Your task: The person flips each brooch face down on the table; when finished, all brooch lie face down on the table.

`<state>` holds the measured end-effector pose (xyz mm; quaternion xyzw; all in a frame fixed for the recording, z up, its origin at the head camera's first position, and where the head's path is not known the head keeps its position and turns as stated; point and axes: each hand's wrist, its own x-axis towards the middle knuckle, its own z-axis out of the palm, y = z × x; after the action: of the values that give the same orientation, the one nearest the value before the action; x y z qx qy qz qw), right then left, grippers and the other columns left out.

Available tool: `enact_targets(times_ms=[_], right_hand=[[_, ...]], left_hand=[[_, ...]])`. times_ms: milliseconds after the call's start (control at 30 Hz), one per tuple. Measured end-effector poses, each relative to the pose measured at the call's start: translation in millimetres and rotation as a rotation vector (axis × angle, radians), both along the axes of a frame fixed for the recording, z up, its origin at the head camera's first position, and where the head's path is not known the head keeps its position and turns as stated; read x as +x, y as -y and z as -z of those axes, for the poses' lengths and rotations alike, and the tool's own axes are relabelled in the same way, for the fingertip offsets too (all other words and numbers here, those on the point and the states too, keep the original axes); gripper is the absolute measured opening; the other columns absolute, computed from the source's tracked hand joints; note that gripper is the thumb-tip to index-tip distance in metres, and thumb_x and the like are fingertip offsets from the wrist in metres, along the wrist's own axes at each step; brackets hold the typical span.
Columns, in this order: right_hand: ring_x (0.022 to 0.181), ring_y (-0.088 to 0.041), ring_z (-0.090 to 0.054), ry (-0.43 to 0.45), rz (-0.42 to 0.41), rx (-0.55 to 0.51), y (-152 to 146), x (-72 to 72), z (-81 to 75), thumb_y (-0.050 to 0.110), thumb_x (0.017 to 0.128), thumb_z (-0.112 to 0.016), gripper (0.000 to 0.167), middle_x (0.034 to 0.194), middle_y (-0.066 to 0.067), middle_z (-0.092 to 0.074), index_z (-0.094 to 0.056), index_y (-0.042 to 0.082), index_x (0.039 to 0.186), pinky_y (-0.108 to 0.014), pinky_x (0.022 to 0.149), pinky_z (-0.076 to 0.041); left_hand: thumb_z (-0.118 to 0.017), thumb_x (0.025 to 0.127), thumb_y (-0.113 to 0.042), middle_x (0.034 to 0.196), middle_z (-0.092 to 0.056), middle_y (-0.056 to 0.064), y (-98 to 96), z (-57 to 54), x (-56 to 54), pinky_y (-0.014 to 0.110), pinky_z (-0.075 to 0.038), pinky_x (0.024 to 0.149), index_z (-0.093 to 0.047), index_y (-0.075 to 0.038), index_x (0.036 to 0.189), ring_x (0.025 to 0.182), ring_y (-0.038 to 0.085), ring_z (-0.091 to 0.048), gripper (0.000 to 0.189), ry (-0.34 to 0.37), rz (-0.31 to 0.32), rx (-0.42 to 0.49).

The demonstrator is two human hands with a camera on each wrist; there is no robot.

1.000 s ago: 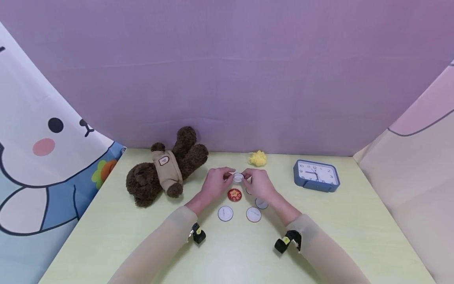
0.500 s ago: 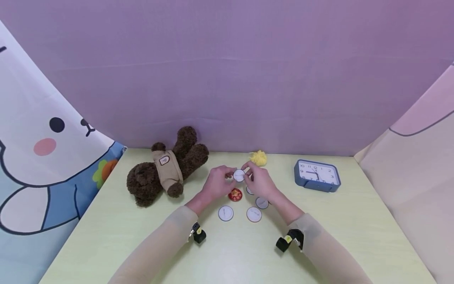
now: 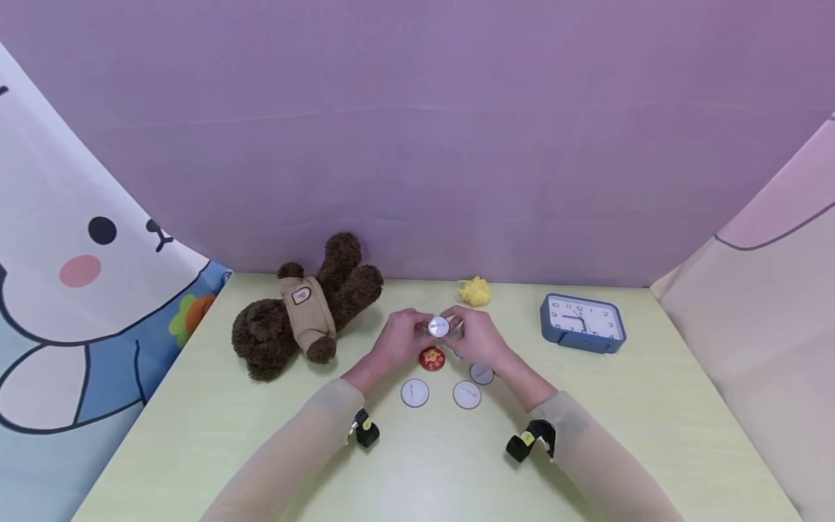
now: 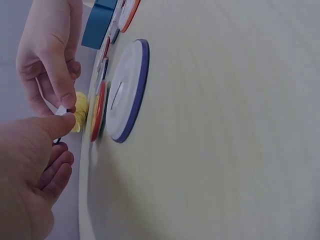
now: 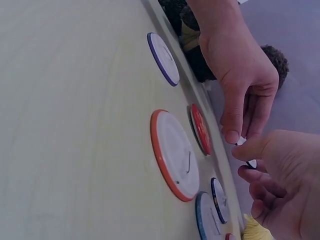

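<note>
A small round pin badge (image 3: 438,327) is held up over the table, its pale back toward the head camera. My left hand (image 3: 396,339) pinches its left edge between thumb and fingers, and my right hand (image 3: 479,338) pinches the right edge. In the left wrist view the thumbs nearly meet at the badge, which is mostly hidden by fingers. Just below the hands lies a red badge (image 3: 432,358) with a yellow figure, face up. Nearer me, a blue-rimmed badge (image 4: 127,92) and an orange-rimmed badge (image 5: 175,155) lie pin side up.
Another upturned badge (image 3: 481,373) lies by my right wrist, with more partly hidden under that hand. A brown teddy bear (image 3: 306,312) lies at the left. A yellow yarn bundle (image 3: 475,291) sits behind my hands, and a blue clock (image 3: 583,322) stands at the right.
The held badge has turned between my fingers, its back tilting to face the head camera. My right fingers lifted briefly at its edge and came down again. The badges on the table stayed put.
</note>
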<state>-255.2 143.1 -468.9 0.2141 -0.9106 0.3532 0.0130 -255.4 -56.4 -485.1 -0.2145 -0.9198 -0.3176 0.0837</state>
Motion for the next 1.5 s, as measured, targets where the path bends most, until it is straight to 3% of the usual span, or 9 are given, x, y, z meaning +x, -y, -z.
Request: enact_targets(times_ms=[200, 300, 467, 800, 1033, 1267, 1500], right_hand=[[0.096, -0.025, -0.07, -0.073, 0.002, 0.11, 4.2, -1.9, 6.8, 0.012, 0.086, -0.088, 0.037, 0.105, -0.011, -0.075, -0.076, 0.002, 0.12, -0.038, 0.084, -0.059], [0.099, -0.026, -0.069, -0.077, 0.003, 0.124, 5.7, -2.6, 9.5, 0.011, 0.085, -0.088, 0.037, 0.106, -0.013, -0.075, -0.077, 0.001, 0.119, -0.042, 0.089, -0.06], [0.096, -0.024, -0.068, -0.084, 0.009, 0.132, 7.7, -3.9, 12.8, 0.01, 0.085, -0.087, 0.035, 0.104, -0.013, -0.076, -0.078, 0.001, 0.118, -0.043, 0.09, -0.059], [0.094, -0.022, -0.065, -0.044, 0.052, 0.17, 10.4, -4.8, 17.9, 0.012, 0.089, -0.084, 0.029, 0.101, -0.011, -0.078, -0.08, 0.001, 0.116, -0.043, 0.091, -0.058], [0.088, -0.02, -0.064, -0.073, 0.049, 0.22, 10.1, -0.1, 12.0, 0.009, 0.089, -0.081, 0.038, 0.096, -0.011, -0.074, -0.075, -0.003, 0.125, -0.037, 0.081, -0.057], [0.101, -0.028, -0.074, -0.055, -0.057, 0.172, 4.2, 22.4, 0.2, 0.001, 0.089, -0.075, 0.024, 0.107, -0.013, -0.078, -0.079, 0.001, 0.113, -0.044, 0.09, -0.062], [0.11, -0.028, -0.073, 0.017, -0.088, 0.161, 1.1, 37.3, 0.0, 0.001, 0.087, -0.08, 0.028, 0.111, -0.01, -0.078, -0.078, 0.004, 0.115, -0.047, 0.099, -0.06]], left_hand=[[-0.088, 0.09, -0.019, 0.096, -0.075, 0.007, -0.7, 4.6, -1.9, 0.028, -0.058, 0.077, -0.08, -0.006, 0.118, 0.086, 0.016, -0.067, 0.032, 0.029, -0.01, -0.056], [-0.087, 0.09, -0.018, 0.093, -0.073, 0.006, -0.8, 6.5, -3.0, 0.028, -0.055, 0.075, -0.08, -0.005, 0.117, 0.083, 0.014, -0.063, 0.031, 0.037, -0.005, -0.067], [-0.086, 0.092, -0.017, 0.093, -0.071, 0.006, -1.6, 7.2, -5.2, 0.029, -0.054, 0.076, -0.079, -0.005, 0.119, 0.084, 0.014, -0.06, 0.03, 0.07, -0.001, -0.077], [-0.083, 0.094, -0.014, 0.104, -0.074, 0.01, -2.6, 8.6, -7.6, 0.036, -0.06, 0.086, -0.077, -0.002, 0.123, 0.095, 0.021, -0.068, 0.032, 0.13, 0.002, -0.065], [-0.079, 0.096, -0.016, 0.11, -0.078, 0.015, 1.8, 2.6, -3.3, 0.04, -0.062, 0.092, -0.076, -0.001, 0.126, 0.101, 0.025, -0.073, 0.033, 0.154, -0.03, -0.033], [-0.081, 0.092, -0.017, 0.111, -0.08, 0.013, 21.8, -1.7, 12.0, 0.041, -0.062, 0.095, -0.078, -0.001, 0.122, 0.103, 0.026, -0.075, 0.034, 0.152, 0.061, -0.057], [-0.084, 0.087, -0.018, 0.11, -0.082, 0.007, 30.8, -0.3, 19.4, 0.041, -0.058, 0.098, -0.08, -0.005, 0.117, 0.102, 0.023, -0.073, 0.033, 0.097, 0.198, -0.141]])
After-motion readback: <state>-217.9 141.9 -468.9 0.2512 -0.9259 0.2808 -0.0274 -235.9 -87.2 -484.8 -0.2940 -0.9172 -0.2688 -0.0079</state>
